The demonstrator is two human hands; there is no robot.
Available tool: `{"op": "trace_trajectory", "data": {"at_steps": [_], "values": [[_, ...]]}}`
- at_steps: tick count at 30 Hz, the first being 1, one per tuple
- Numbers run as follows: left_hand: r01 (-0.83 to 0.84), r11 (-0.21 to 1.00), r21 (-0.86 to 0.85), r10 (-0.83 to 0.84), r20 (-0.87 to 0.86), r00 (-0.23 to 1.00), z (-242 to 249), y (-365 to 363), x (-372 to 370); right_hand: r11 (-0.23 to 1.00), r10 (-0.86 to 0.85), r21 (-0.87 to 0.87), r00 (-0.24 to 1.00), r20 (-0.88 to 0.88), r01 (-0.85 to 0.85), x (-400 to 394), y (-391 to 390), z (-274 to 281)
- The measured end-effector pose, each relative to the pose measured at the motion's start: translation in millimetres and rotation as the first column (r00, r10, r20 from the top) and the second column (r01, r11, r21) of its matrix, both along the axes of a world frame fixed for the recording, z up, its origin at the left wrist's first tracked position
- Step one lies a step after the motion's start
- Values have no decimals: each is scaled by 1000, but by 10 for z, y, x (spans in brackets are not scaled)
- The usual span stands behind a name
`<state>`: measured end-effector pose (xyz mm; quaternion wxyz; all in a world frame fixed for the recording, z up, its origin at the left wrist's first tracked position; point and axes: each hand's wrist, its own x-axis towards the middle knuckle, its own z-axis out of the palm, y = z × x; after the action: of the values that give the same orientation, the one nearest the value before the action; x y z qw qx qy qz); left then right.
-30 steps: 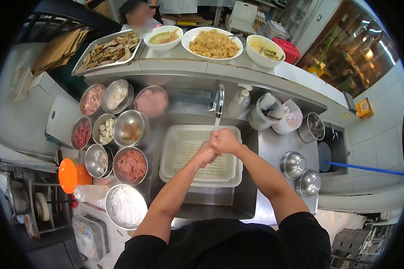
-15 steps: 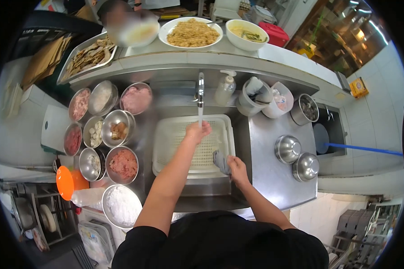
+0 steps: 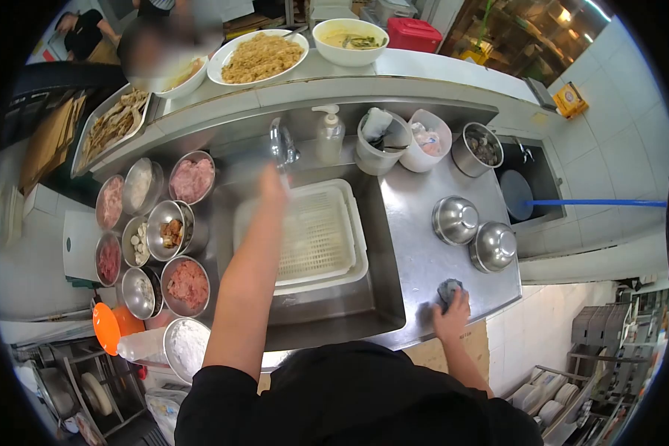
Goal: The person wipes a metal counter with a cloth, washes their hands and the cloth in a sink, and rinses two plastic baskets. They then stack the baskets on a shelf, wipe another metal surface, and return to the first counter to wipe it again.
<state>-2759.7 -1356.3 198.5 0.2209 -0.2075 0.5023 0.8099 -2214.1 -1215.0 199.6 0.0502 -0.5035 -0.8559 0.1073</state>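
My left hand (image 3: 273, 181) reaches up, blurred, to the tap (image 3: 282, 143) at the back of the steel sink (image 3: 334, 306); whether it grips the tap is unclear. Below the tap, a white perforated basket (image 3: 314, 235) sits in the sink. My right hand (image 3: 450, 314) presses a grey cloth (image 3: 447, 289) onto the steel counter (image 3: 412, 245) near its front right edge.
Several steel bowls of raw meat and other ingredients (image 3: 188, 284) stand left of the sink. Two upturned steel bowls (image 3: 454, 220) sit on the right counter. A soap bottle (image 3: 328, 134) and tubs (image 3: 378, 139) line the back. Plates of food (image 3: 259, 56) rest on the upper ledge.
My left hand rose from under the water stream to the tap. My right hand carried the grey cloth from the sink's edge to the counter's front right.
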Motion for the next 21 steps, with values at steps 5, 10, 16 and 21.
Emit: {"op": "trace_trajectory", "data": {"at_steps": [5, 10, 16, 21], "values": [[-97, 987, 130, 119, -171, 978, -224, -19, -155, 962, 243, 138, 969, -44, -235, -1094, -137, -181], [334, 863, -379, -477, -391, 787, 31, 42, 134, 930, 240, -218, 938, -251, -296, -2148, 679, 26], [230, 545, -806, -677, -262, 688, -345, -497, 575, 993, 119, 19, 979, -164, -117, -2749, 1141, -30], [548, 17, -836, -962, 135, 236, -699, -725, 1663, 880, 474, 83, 872, -125, -467, -2631, 463, -122]]}}
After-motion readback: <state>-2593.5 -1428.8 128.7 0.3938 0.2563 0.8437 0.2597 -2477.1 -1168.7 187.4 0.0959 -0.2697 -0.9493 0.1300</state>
